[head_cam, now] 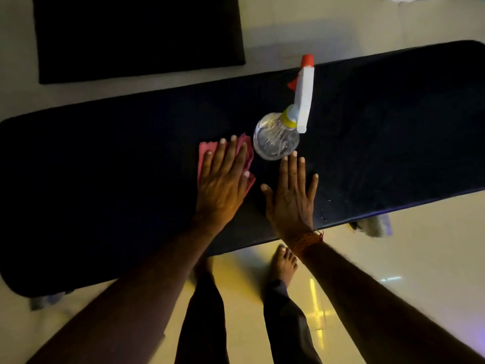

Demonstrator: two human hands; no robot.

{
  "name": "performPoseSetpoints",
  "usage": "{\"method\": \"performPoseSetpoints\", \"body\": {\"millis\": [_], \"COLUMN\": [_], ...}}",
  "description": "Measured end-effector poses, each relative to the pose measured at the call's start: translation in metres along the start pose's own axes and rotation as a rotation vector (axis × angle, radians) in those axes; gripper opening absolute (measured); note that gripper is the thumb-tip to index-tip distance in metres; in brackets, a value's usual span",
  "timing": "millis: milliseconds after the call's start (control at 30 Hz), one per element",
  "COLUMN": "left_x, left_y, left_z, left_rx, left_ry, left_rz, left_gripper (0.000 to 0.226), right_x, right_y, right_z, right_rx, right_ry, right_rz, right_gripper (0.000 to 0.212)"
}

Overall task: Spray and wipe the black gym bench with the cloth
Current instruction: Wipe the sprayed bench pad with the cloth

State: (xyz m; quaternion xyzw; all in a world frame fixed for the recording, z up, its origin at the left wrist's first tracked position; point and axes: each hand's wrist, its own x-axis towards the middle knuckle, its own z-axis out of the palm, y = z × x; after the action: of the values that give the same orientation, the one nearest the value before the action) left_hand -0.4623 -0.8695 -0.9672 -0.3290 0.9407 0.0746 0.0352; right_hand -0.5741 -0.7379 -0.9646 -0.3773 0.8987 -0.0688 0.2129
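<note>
My left hand (223, 177) presses flat, fingers spread, on the pink cloth (203, 156) mid-way along the black padded gym bench (105, 179). My right hand (291, 195) lies open and empty, fingertips just beside the clear plastic spray bottle (277, 139).

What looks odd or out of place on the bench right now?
Little stands out. The spray bottle stands upright on the black bench, just beyond the right hand. The pink cloth lies rumpled under the flat left hand. A few pale specks show near the bench's front edge, too small to identify.
</note>
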Motion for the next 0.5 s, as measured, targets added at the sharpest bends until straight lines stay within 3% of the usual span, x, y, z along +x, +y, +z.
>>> {"method": "performPoseSetpoints", "body": {"millis": [100,267,433,500], "left_x": [0.015,0.042,0.052,0.081], "left_y": [-0.022,-0.044,-0.061,-0.074], "left_z": [-0.008,-0.017,-0.021,-0.023], "left_rx": [-0.023,-0.051,0.018,0.019], "left_ry": [-0.023,-0.023,-0.119,-0.074], "left_rz": [0.104,0.131,0.356,0.332], "left_gripper": [0.059,0.059,0.061,0.061], "right_x": [0.0,-0.001,-0.003,0.0], "right_y": [-0.009,-0.029,-0.056,-0.063], "right_z": [0.003,0.011,0.018,0.019], "right_rx": [0.022,0.052,0.11,0.146], "right_ry": [0.001,0.037,0.046,0.058], "right_rz": [0.068,0.187,0.298,0.339], "right_gripper": [0.078,0.077,0.08,0.081]}}
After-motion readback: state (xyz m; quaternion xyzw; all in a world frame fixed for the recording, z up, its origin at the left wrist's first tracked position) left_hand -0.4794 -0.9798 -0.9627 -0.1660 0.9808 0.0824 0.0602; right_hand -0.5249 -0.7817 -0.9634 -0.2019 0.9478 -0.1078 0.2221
